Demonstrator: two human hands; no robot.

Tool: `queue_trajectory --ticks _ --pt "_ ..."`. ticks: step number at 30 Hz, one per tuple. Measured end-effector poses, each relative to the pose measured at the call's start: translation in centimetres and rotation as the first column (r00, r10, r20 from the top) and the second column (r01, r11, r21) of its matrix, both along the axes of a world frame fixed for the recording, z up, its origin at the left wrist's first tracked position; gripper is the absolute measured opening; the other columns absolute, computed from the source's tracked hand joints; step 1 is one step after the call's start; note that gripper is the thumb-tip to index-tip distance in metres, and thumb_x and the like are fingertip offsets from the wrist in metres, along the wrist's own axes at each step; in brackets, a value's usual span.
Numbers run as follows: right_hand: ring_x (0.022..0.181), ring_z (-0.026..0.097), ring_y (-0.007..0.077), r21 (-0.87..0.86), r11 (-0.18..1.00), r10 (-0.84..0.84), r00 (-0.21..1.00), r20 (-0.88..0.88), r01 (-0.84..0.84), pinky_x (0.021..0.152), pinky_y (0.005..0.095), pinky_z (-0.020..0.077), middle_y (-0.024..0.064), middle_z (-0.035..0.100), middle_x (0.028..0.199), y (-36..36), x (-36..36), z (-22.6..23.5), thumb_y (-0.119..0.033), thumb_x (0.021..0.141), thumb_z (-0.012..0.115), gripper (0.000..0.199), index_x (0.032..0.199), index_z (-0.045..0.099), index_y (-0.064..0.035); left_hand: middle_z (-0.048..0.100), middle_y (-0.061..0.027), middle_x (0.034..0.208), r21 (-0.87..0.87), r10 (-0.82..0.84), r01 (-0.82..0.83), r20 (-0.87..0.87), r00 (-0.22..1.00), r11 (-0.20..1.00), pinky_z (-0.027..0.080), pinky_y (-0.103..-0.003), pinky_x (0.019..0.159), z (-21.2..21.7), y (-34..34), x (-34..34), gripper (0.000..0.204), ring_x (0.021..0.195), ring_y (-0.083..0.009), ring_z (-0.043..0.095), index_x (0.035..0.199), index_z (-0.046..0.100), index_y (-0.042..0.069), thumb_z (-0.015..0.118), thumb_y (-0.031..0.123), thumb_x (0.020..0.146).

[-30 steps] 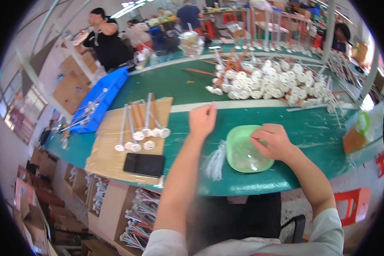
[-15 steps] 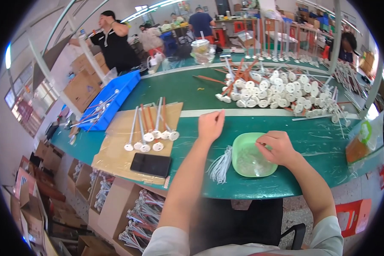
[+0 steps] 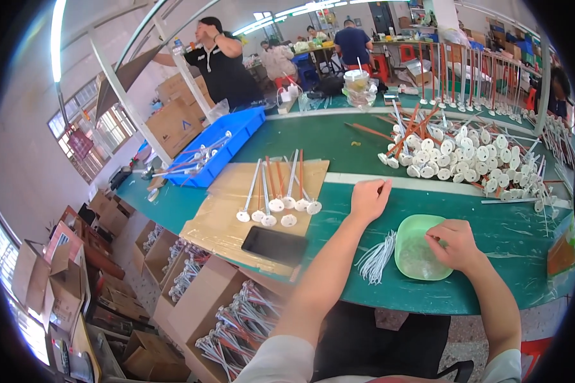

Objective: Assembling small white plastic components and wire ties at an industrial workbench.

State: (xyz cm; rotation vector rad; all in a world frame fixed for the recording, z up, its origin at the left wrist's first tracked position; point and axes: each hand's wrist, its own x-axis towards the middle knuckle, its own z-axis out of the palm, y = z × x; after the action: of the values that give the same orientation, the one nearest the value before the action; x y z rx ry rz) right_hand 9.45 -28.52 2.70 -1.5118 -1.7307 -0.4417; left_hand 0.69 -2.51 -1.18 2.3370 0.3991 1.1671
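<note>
My left hand [image 3: 370, 200] is raised over the green table, its fingers curled closed; whatever may be in them is hidden. Over a light green plastic bowl [image 3: 405, 265] is my right hand [image 3: 457, 245], thumb and fingertips pinched together. Anything in that pinch is too small to make out. Small clear pieces lie in the bowl. Against the bowl's left side rests a bundle of thin white strings [image 3: 377, 258]. Beyond my hands is a big heap of sticks with round white disc ends [image 3: 469, 153], some stems grey, some orange-brown.
At left, a cardboard sheet [image 3: 227, 223] bears several disc-ended sticks [image 3: 269, 220] and a black phone [image 3: 273, 245]. A blue bin [image 3: 236, 137] with more sticks stands behind it. Below the table edge is an open carton [image 3: 204, 306] of sticks. Other people work farther back.
My view has turned to the left, so everything sits farther right in the picture. Both hands keep nearly the same pose, the right one still over the bowl.
</note>
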Motion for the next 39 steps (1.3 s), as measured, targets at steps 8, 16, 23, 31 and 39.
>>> queue_trajectory --ticks 8,16,23,31,39 --pt "0.061 0.065 0.0257 -0.029 0.999 -0.016 1.000 0.013 0.016 0.054 0.0373 0.0526 0.0069 0.066 0.070 0.0 -0.5 -0.1 -0.008 0.076 0.075 0.007 0.079 0.069 -0.0084 0.062 -0.0203 0.065 -0.067 -0.040 0.038 -0.031 0.999 0.997 0.048 -0.047 0.059 -0.6 0.3 0.0 0.040 0.061 -0.0400 0.062 0.068 0.064 0.002 0.061 0.031 0.094" --pt "0.061 0.065 0.0248 -0.027 1.000 0.007 0.998 0.055 -0.005 0.054 0.0363 0.0530 0.0059 0.066 0.068 0.2 0.0 -0.1 -0.013 0.078 0.075 0.007 0.082 0.069 -0.0104 0.064 -0.0102 0.058 0.060 0.032 -0.031 -0.019 0.999 0.998 0.049 -0.033 0.055 -0.7 1.1 0.2 0.038 0.052 -0.0221 0.064 0.070 0.070 0.002 0.062 0.030 0.095" --pt "0.061 0.066 0.0249 -0.027 1.000 -0.008 0.997 0.079 0.010 0.054 0.0376 0.0534 0.0054 0.065 0.068 0.0 0.7 -0.5 -0.016 0.079 0.075 0.008 0.081 0.070 -0.0104 0.061 -0.0168 0.061 -0.053 -0.055 0.055 0.013 0.998 0.997 0.047 -0.041 0.056 -0.4 0.4 0.7 0.035 0.056 -0.0359 0.061 0.069 0.066 0.002 0.062 0.026 0.094" --pt "0.063 0.067 0.0229 -0.030 0.999 0.033 0.992 0.121 -0.030 0.055 0.0348 0.0544 0.0040 0.069 0.074 -0.1 -0.1 -0.9 -0.014 0.081 0.075 0.006 0.084 0.070 -0.0111 0.064 -0.0152 0.064 0.051 0.004 -0.002 -0.042 0.999 0.999 0.049 -0.040 0.061 -1.8 1.9 0.2 0.036 0.060 -0.0310 0.063 0.073 0.069 0.003 0.060 0.031 0.093" --pt "0.062 0.065 0.0267 0.020 0.999 0.028 0.995 0.091 -0.030 0.056 0.0393 0.0519 0.0056 0.065 0.071 -0.2 0.0 -1.3 -0.018 0.084 0.069 0.007 0.086 0.068 -0.0115 0.066 -0.0221 0.076 -0.062 0.022 -0.028 -0.091 0.996 0.998 0.049 -0.047 0.069 -1.3 1.2 -0.3 0.031 0.075 -0.0424 0.064 0.081 0.071 0.003 0.062 0.032 0.090"
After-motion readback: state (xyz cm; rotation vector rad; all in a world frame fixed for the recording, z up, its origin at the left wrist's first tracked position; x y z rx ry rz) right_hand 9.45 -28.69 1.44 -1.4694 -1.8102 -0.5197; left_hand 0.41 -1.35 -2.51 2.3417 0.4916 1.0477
